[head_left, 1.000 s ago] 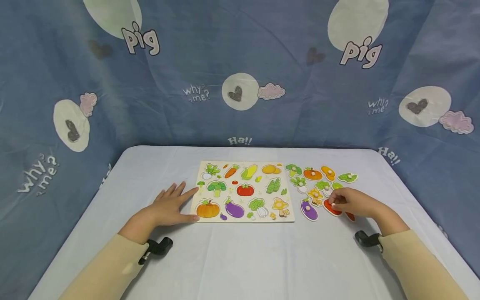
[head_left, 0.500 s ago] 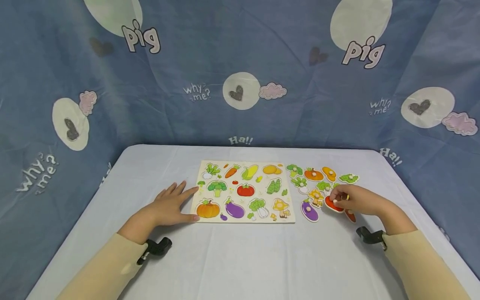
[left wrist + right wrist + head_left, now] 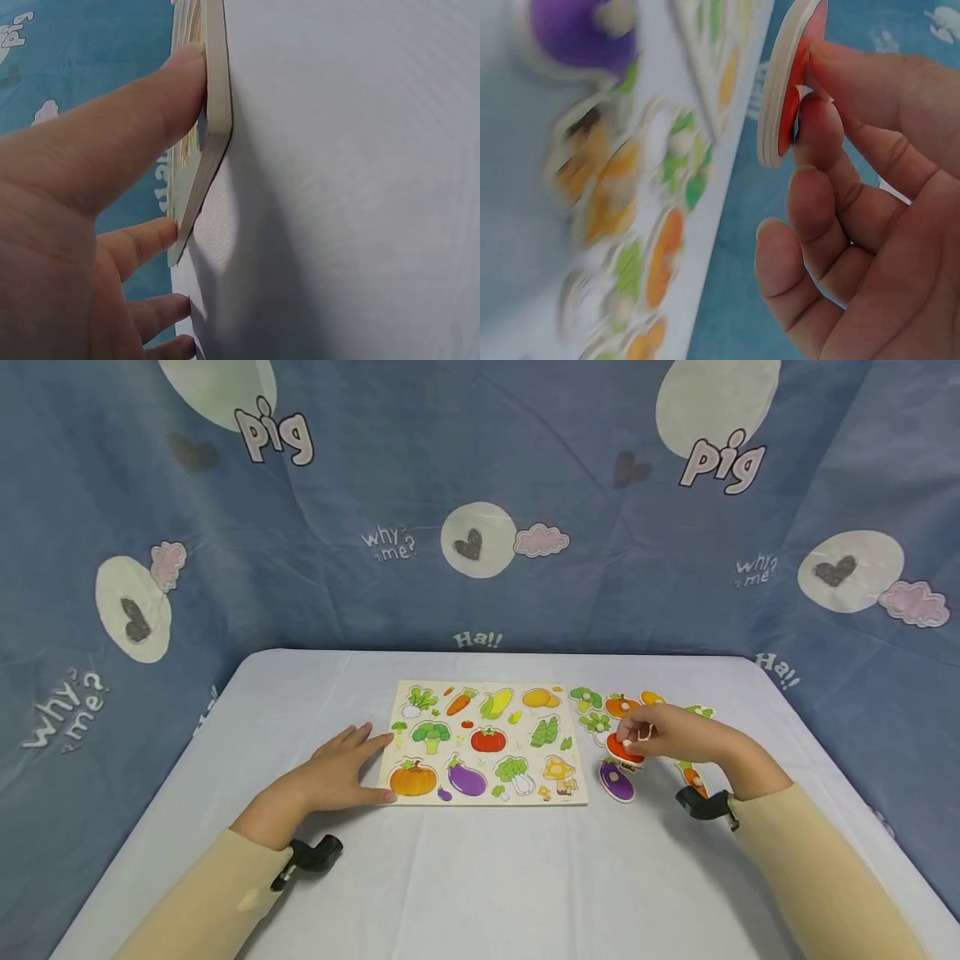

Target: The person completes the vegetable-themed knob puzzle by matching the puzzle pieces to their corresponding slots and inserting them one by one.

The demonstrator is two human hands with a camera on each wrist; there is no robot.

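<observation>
My left hand [image 3: 330,777] lies with spread fingers at the left side of a wooden vegetable puzzle board [image 3: 519,739]. In the left wrist view, the thumb [image 3: 142,105] rests on the board's corner and the index finger touches its edge. My right hand [image 3: 682,735] pinches the small knob of a red tomato puzzle piece [image 3: 619,750] between thumb and fingers. In the right wrist view, this tomato piece stands tilted, edge toward the camera, raised off the table. Below it lies an eggplant piece [image 3: 617,781]. The mushroom piece [image 3: 604,187] is mostly hidden in the head view.
Several knobbed pieces lie right of the board, among them broccoli [image 3: 586,698], pumpkin [image 3: 619,706] and carrot [image 3: 693,778]. My right hand partly covers the group. A white cloth covers the table [image 3: 480,885], with a blue printed curtain [image 3: 360,593] behind it.
My right hand has lifted the tomato piece and moved left toward the board, above the eggplant and mushroom pieces. The carrot piece is now uncovered. My left hand has stayed at the board.
</observation>
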